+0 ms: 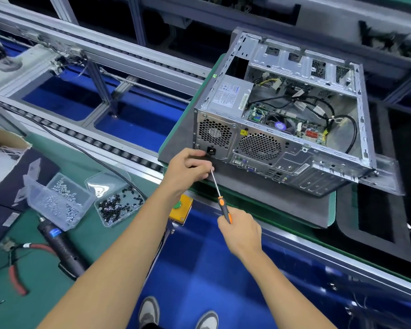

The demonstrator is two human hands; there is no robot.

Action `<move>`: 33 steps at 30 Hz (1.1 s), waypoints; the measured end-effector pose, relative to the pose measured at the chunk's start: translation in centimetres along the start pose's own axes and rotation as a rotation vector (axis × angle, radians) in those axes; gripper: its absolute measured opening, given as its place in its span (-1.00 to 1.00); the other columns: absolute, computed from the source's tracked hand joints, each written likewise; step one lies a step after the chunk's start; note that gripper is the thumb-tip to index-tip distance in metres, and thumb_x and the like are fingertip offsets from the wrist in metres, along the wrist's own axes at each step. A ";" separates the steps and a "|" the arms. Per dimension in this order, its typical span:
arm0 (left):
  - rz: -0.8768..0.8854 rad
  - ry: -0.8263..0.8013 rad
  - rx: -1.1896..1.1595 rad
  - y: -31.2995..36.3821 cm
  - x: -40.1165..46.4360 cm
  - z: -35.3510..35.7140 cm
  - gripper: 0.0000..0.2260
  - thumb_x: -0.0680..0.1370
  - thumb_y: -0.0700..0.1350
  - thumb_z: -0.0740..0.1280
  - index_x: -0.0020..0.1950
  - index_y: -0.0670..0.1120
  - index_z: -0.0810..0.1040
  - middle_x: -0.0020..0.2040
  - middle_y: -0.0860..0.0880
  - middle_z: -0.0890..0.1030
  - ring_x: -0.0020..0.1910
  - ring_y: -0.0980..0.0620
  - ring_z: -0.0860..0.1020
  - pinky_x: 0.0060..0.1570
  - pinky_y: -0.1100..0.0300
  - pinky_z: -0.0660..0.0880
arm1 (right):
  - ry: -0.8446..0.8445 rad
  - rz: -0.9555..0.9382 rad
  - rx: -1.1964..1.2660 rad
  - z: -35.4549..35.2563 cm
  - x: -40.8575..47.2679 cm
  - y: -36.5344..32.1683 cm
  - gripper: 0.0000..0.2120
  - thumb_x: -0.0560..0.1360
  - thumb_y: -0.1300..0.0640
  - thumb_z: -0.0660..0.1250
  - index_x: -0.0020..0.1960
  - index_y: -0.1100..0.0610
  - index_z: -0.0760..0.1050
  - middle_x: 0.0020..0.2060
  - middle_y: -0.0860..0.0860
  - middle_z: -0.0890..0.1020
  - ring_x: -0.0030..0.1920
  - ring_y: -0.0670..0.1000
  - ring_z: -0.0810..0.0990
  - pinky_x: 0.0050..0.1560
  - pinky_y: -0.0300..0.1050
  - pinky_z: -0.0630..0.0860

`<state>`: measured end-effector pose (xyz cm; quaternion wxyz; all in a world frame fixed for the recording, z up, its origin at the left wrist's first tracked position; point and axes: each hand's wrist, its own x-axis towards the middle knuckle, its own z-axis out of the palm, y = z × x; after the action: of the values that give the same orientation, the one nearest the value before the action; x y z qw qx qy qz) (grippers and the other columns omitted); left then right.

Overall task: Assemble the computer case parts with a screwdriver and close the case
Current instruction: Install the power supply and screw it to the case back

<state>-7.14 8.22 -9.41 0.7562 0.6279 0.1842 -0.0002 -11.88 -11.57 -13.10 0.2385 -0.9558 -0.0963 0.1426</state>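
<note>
My right hand (241, 230) gripped the screwdriver (221, 198) handle; left fingers (201, 166) pinched together at its tip, beside the open case (282, 119) lying on the surface (271, 210).

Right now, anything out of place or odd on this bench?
Mostly tidy. The open grey metal computer case sits skewed on its grey mat, rear corner overhanging the edge. Red-handled pliers and black electric driver lie loose.

A green worktop (45, 269) sits beside an aluminium roller conveyor (119, 141) in a factory hall; blue floor (214, 269) shows beneath the conveyor, and metal frame posts (138, 22) rise behind it.
</note>
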 end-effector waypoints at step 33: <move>-0.028 0.396 0.336 0.1 -0.1 6.4 -0.91 0.41 -0.14 0.50 -0.27 0.03 0.66 -0.30 0.08 0.70 -0.18 0.06 0.70 -0.11 0.07 0.65 | -0.098 0.210 0.893 0.3 -0.5 -3.6 -0.78 0.42 0.14 0.23 -0.36 0.10 0.27 -0.52 -0.04 0.25 -0.47 -0.02 0.16 -0.36 -0.09 0.11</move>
<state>-5.46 2.17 -8.34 0.5904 0.7299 0.3347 0.0817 -12.86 -8.49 -11.48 0.6062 -0.7563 0.0607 0.2385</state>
